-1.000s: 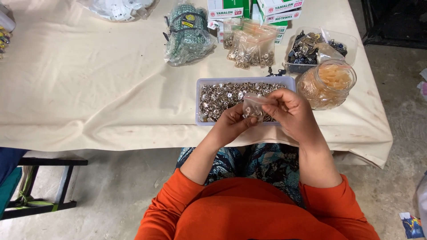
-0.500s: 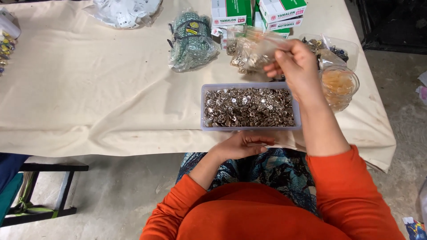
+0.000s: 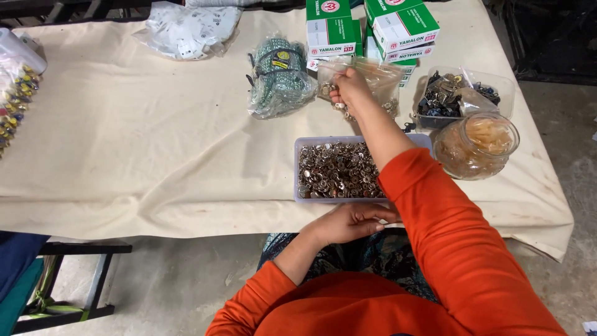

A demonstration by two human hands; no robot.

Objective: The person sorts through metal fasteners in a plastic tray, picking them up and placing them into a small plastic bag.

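Green-white boxes (image 3: 373, 28), perhaps three, table's far edge (image 3: 124, 93)

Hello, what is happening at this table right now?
A person in orange sleeves sits at a cloth-covered table. The right hand reaches across to a clear plastic bag of small metal pieces near the green and white boxes. The left hand rests at the table edge, just below a tray of metal buttons. A glass jar stands to the right.
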